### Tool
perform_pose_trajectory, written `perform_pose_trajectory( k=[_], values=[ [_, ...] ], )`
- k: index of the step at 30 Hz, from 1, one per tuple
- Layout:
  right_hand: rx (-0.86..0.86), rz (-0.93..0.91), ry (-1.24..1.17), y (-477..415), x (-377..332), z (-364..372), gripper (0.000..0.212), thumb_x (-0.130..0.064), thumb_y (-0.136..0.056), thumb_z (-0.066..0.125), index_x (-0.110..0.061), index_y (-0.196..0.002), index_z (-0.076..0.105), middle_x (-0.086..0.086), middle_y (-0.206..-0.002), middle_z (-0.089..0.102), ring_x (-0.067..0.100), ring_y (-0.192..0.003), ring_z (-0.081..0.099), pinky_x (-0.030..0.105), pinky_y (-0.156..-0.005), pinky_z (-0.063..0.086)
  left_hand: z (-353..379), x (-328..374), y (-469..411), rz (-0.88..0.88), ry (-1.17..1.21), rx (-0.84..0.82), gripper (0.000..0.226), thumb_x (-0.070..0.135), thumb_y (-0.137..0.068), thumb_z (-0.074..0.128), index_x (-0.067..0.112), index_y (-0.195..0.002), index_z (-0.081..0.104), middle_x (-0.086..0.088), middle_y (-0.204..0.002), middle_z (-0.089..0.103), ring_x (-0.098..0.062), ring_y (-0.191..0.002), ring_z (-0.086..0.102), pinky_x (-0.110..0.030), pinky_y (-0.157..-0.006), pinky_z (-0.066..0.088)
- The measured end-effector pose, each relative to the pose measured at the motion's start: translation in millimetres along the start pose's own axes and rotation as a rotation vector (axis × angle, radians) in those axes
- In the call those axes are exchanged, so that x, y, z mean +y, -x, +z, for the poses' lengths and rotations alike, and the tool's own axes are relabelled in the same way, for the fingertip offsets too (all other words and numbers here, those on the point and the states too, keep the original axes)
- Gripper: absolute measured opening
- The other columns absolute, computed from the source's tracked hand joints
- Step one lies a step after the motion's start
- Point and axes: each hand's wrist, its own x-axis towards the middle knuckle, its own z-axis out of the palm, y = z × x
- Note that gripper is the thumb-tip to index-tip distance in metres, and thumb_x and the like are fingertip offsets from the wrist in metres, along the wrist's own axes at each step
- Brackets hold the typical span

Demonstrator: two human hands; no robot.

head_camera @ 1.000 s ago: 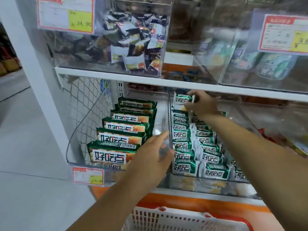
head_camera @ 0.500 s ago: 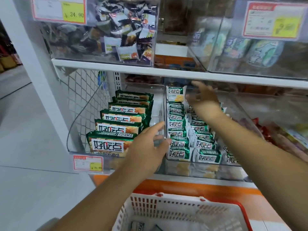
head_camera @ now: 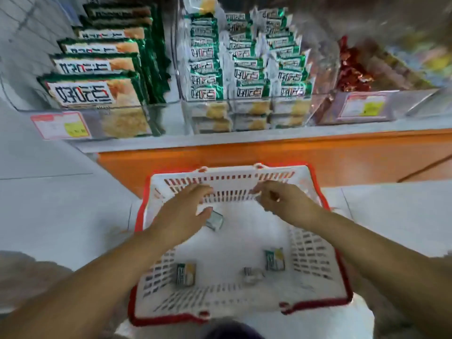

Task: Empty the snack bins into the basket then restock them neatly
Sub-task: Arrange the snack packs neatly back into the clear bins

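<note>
A white basket with a red rim [head_camera: 230, 183] stands on the floor below the shelf. Several small green-and-white snack packets lie in it, one at the left [head_camera: 186, 274] and one at the right [head_camera: 275, 259]. My left hand [head_camera: 183, 211] hovers over the basket's far end with its fingers stretched out, and its thumb is right beside another small packet [head_camera: 214, 220]. My right hand [head_camera: 281, 203] is over the far right of the basket with loosely curled fingers, and I see nothing in it. The middle clear bin [head_camera: 247, 77] holds rows of the same small packets.
A clear bin of large green packs [head_camera: 97, 94] is at the shelf's left and a bin of red-wrapped snacks [head_camera: 352, 72] at its right. Price tags [head_camera: 61, 124] hang on the bin fronts. An orange shelf base [head_camera: 269, 155] runs behind the basket, with pale floor tiles around it.
The view has dropped from the shelf to the basket. Both hands have come down from the bins to just above the basket's far end.
</note>
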Motion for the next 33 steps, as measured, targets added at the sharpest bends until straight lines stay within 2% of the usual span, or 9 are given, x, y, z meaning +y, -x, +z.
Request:
perform_pose_trajectory(
  k=[3,6,10,16,22,25,27,30,33],
  values=[
    [-0.231,0.31,0.04,9,93,35,0.022,-0.024,-0.091,0.065,-0.034,-0.111,0.061,0.003,-0.125,0.06,0.018,-0.09,0.06,0.019,-0.072,0.045,59,-33,-8,-0.122,0.008,-0.205,0.05,0.029,-0.099,0.054,0.02,-0.146,0.039,-0.001,-0.149,0.039,-0.02,-0.128,0.049,-0.03,-0.1,0.04],
    [-0.326,0.437,0.178,17,149,67,0.043,-0.021,-0.089,0.067,-0.025,-0.129,0.055,0.003,-0.136,0.054,0.014,-0.102,0.059,0.008,-0.075,0.041,103,-58,-15,-0.203,0.029,-0.269,0.058,0.035,-0.097,0.057,0.018,-0.149,0.036,-0.006,-0.149,0.04,-0.023,-0.128,0.049,-0.034,-0.103,0.042],
    [-0.394,0.512,0.273,9,172,107,0.066,-0.006,-0.087,0.059,-0.025,-0.146,0.036,0.007,-0.146,0.038,0.023,-0.129,0.045,0.028,-0.102,0.039,140,-82,-27,-0.285,0.082,-0.308,0.062,0.034,-0.094,0.062,0.016,-0.147,0.037,-0.011,-0.147,0.043,-0.025,-0.126,0.051,-0.035,-0.1,0.044],
    [-0.4,0.55,0.532,16,182,132,0.061,-0.018,-0.087,0.062,-0.028,-0.141,0.037,0.006,-0.132,0.043,0.027,-0.119,0.046,0.035,-0.098,0.041,160,-102,-50,-0.299,0.106,-0.218,0.063,0.028,-0.093,0.065,0.011,-0.147,0.038,-0.014,-0.149,0.04,-0.03,-0.134,0.042,-0.04,-0.108,0.036],
    [-0.297,0.636,0.353,14,176,131,0.043,-0.029,-0.08,0.071,-0.016,-0.118,0.054,0.005,-0.119,0.044,0.021,-0.1,0.052,0.03,-0.082,0.047,172,-111,-79,-0.24,0.027,-0.237,0.069,0.024,-0.092,0.065,0.018,-0.152,0.032,-0.013,-0.158,0.027,-0.031,-0.146,0.024,-0.043,-0.117,0.024],
    [-0.321,0.637,0.19,13,170,138,0.039,-0.033,-0.079,0.074,-0.016,-0.107,0.052,0.006,-0.115,0.049,0.018,-0.089,0.051,0.029,-0.075,0.043,181,-109,-83,-0.23,-0.056,-0.313,0.071,0.025,-0.091,0.066,0.026,-0.152,0.03,-0.012,-0.15,0.03,-0.031,-0.137,0.036,-0.044,-0.11,0.036],
    [-0.389,0.687,0.052,14,165,145,0.055,-0.051,-0.076,0.073,-0.022,-0.117,0.05,0.005,-0.12,0.052,0.02,-0.102,0.053,0.035,-0.088,0.047,186,-108,-81,-0.233,-0.109,-0.345,0.072,0.026,-0.087,0.07,0.028,-0.15,0.034,-0.011,-0.136,0.037,-0.03,-0.123,0.045,-0.043,-0.1,0.046],
    [-0.535,0.673,0.202,11,160,154,0.093,-0.081,-0.062,0.063,-0.034,-0.139,0.038,0.003,-0.134,0.046,0.026,-0.125,0.043,0.043,-0.105,0.038,194,-108,-71,-0.261,-0.126,-0.356,0.064,0.027,-0.084,0.074,0.022,-0.141,0.046,-0.009,-0.128,0.039,-0.027,-0.115,0.047,-0.043,-0.094,0.049],
    [-0.588,0.663,0.312,8,153,165,0.095,-0.078,-0.059,0.068,-0.034,-0.137,0.037,0.002,-0.133,0.044,0.026,-0.127,0.038,0.043,-0.104,0.038,203,-106,-59,-0.33,-0.049,-0.309,0.067,0.036,-0.081,0.077,0.019,-0.139,0.047,-0.009,-0.133,0.038,-0.027,-0.119,0.047,-0.043,-0.096,0.049]
  ],
)
